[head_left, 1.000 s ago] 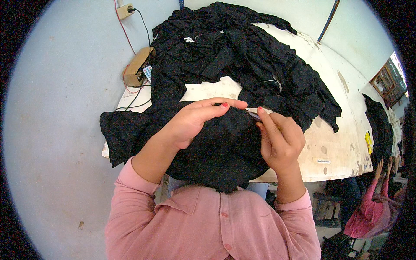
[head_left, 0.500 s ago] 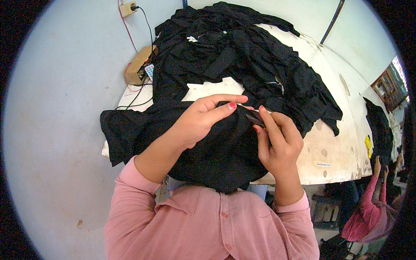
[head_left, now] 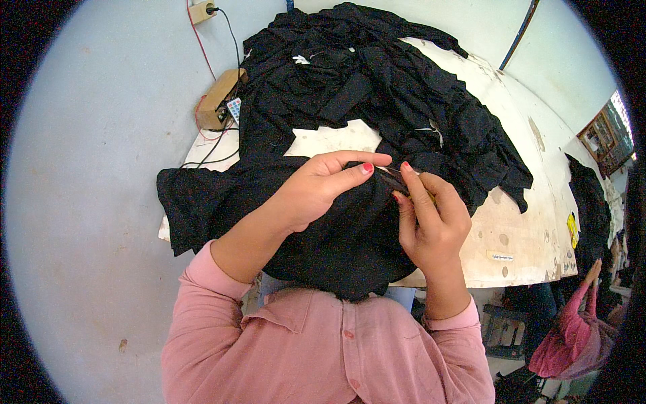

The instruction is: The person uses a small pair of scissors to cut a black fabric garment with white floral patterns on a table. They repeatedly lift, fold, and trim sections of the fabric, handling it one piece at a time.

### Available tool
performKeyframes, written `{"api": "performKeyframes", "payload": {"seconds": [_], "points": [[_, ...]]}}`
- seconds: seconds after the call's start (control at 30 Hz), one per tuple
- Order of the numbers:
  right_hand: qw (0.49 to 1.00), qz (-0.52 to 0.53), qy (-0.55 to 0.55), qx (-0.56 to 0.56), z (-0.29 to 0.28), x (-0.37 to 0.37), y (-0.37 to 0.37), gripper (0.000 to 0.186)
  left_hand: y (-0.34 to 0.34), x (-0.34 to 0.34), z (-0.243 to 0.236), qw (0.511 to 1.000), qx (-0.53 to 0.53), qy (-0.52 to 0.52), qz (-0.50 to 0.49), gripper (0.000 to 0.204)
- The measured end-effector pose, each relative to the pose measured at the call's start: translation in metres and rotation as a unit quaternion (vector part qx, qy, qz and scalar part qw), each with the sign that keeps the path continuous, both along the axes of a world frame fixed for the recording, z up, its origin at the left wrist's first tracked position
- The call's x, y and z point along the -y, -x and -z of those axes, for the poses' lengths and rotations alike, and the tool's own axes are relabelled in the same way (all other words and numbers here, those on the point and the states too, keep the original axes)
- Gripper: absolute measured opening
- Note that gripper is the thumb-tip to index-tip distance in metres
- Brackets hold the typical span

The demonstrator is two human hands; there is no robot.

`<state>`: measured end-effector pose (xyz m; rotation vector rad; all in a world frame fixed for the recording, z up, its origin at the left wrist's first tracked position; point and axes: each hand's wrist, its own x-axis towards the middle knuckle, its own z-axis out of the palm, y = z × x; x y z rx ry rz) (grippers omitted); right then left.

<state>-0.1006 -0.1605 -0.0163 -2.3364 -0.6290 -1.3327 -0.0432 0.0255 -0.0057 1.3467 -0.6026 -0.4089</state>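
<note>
A black garment (head_left: 336, 246) lies across the table's near edge and hangs toward my lap. My left hand (head_left: 315, 192) is closed on its upper part, the cloth pinched between thumb and index finger. Close to those fingertips, my right hand (head_left: 436, 219) grips small dark thread snips (head_left: 397, 179) with thumb and fingers. The snips' blades point left, at the cloth by my left thumb; whether they touch it I cannot tell. Part of the snips is hidden in my right palm.
Behind lies a large heap of black garments (head_left: 316, 94) on the pale, stained table (head_left: 531, 232). A wooden box (head_left: 219, 101) with cables and a small remote (head_left: 234, 108) stands by the left wall. At far right a co-worker in pink (head_left: 565, 337) reaches toward hanging black cloth (head_left: 589, 209).
My left hand has shifted slightly right, its fingertips nearer the snips. The snips' blades, apart before, now look closer together. The co-worker's hands have moved a little.
</note>
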Motion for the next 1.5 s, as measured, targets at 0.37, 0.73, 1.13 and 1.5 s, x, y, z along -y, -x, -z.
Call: {"api": "performKeyframes", "payload": {"seconds": [0.37,0.73,1.13,1.5], "points": [[0.995,-0.016,-0.091,-0.048,0.002,-0.002,-0.007,0.029,0.0,0.001,0.0,1.0,-0.005,0.002,0.006,0.028],[0.825,-0.202,-0.385,-0.361,-0.001,0.034,-0.002,0.015,-0.01,-0.018,-0.017,0.982,0.18,-0.044,-0.033,0.025],[0.982,0.061,-0.121,-0.129,0.009,0.029,-0.008,0.049,-0.005,-0.005,-0.011,0.993,-0.116,0.024,-0.001,0.029],[0.999,0.011,-0.045,-0.013,0.006,0.015,-0.001,0.042,0.0,0.002,-0.017,0.999,-0.028,-0.011,0.036,0.034]]}}
